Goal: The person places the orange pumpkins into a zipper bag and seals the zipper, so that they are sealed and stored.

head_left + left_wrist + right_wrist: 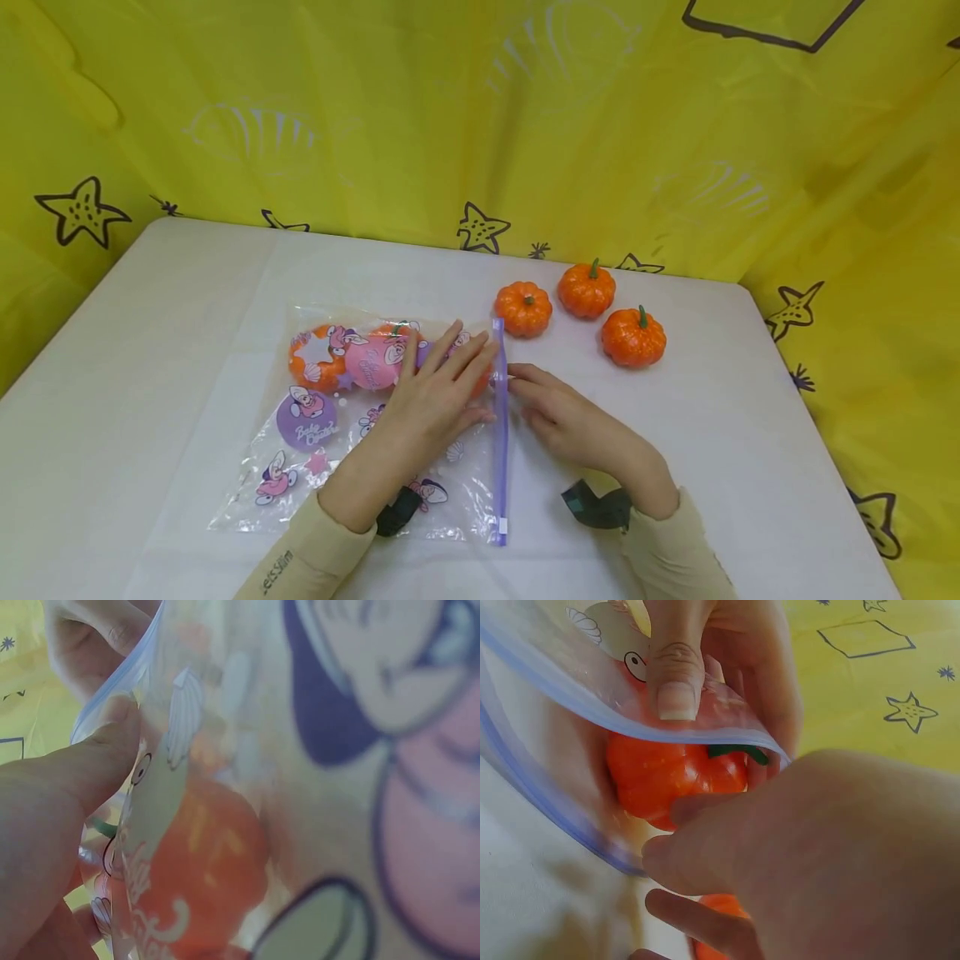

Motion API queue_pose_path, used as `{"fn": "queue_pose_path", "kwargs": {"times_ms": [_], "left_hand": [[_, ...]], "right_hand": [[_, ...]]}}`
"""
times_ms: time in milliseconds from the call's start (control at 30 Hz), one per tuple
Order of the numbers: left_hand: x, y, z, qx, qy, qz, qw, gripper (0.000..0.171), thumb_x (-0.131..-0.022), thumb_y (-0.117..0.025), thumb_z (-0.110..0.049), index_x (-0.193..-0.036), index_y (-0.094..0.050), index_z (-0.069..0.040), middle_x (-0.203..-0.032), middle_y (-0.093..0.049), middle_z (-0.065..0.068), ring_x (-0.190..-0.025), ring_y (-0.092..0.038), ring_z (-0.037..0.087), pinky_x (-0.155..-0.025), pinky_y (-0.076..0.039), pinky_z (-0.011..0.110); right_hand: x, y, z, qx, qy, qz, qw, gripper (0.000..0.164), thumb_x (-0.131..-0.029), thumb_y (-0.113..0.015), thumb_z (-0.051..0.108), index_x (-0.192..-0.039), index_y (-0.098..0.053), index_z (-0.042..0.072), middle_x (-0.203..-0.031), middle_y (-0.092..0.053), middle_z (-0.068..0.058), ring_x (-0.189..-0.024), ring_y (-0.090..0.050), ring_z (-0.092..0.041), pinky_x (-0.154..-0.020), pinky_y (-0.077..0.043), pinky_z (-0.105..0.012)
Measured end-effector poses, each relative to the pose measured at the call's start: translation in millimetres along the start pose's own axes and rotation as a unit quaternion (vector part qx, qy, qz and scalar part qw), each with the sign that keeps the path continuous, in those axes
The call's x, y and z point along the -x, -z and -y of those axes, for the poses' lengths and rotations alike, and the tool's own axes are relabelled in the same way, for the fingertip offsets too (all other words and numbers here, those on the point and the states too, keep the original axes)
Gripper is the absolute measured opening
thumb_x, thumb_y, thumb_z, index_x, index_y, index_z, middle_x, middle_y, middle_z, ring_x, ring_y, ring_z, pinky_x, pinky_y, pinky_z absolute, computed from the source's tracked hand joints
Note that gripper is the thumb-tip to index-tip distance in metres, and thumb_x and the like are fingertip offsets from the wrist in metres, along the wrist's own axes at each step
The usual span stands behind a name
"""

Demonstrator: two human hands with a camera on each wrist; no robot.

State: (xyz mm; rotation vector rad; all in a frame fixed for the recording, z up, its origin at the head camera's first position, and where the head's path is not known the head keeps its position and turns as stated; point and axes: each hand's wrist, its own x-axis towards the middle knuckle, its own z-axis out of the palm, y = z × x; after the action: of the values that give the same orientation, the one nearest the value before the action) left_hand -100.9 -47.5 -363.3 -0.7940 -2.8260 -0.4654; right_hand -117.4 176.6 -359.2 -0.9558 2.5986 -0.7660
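A clear zip bag (pixel 465 517) with cartoon prints and a purple zip edge lies on the table, holding several small orange toy pumpkins (pixel 300 362). My left hand (pixel 427 400) lies over the bag near its mouth, gripping the plastic around a pumpkin, with the thumb close to the zip edge. At the open mouth, my right hand (pixel 566 417) touches that pumpkin (pixel 652 776), its fingers loosely extended. In the right wrist view this pumpkin's green stem shows just under the upper lip of the bag. The left wrist view sees a pumpkin (pixel 214 862) blurred through the plastic.
Three more toy pumpkins stand beyond the bag's mouth: one near the zip (pixel 522 309), one at the back (pixel 586 291) and one at the right (pixel 633 338). A white cloth covers the table (pixel 750 467). Behind it hangs a yellow curtain (pixel 420 125).
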Motion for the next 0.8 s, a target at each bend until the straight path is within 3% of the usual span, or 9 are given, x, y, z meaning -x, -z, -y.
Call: {"fn": "queue_pose_path", "kwargs": {"times_ms": [400,600,800], "left_hand": [[-0.4,-1.1,-1.2,-0.004,-0.014,0.002,0.9999,0.078,-0.084,-0.073,-0.046,-0.151,-0.042,-0.020,-0.158,-0.041,0.001,-0.154,-0.018,0.030,-0.119,-0.006,0.069],[0.2,-1.7,0.1,-0.001,-0.014,-0.002,0.9999,0.077,-0.084,-0.073,-0.046,-0.150,-0.043,-0.021,-0.158,-0.041,0.001,-0.154,-0.018,0.029,-0.119,-0.005,0.069],[1.2,-2.7,0.0,-0.011,-0.005,0.009,0.9999,0.079,-0.085,-0.072,-0.048,-0.153,-0.039,-0.024,-0.160,-0.038,-0.002,-0.155,-0.017,0.027,-0.120,-0.006,0.067]], "right_hand": [[-4.2,-7.9,3.0,0.006,0.008,-0.016,1.000,0.045,-0.096,-0.055,0.001,-0.140,-0.054,0.003,-0.153,-0.041,-0.016,-0.137,-0.044,-0.035,-0.114,-0.038,-0.050],[-4.5,-7.4,3.9,0.008,-0.011,-0.006,1.000,0.046,-0.095,-0.057,0.002,-0.141,-0.053,0.004,-0.156,-0.037,-0.016,-0.137,-0.043,-0.036,-0.113,-0.040,-0.050],[1.3,0.8,-2.1,0.000,-0.032,0.011,0.999,0.047,-0.096,-0.060,0.007,-0.143,-0.053,0.008,-0.153,-0.042,-0.014,-0.140,-0.043,-0.035,-0.113,-0.039,-0.053]]}}
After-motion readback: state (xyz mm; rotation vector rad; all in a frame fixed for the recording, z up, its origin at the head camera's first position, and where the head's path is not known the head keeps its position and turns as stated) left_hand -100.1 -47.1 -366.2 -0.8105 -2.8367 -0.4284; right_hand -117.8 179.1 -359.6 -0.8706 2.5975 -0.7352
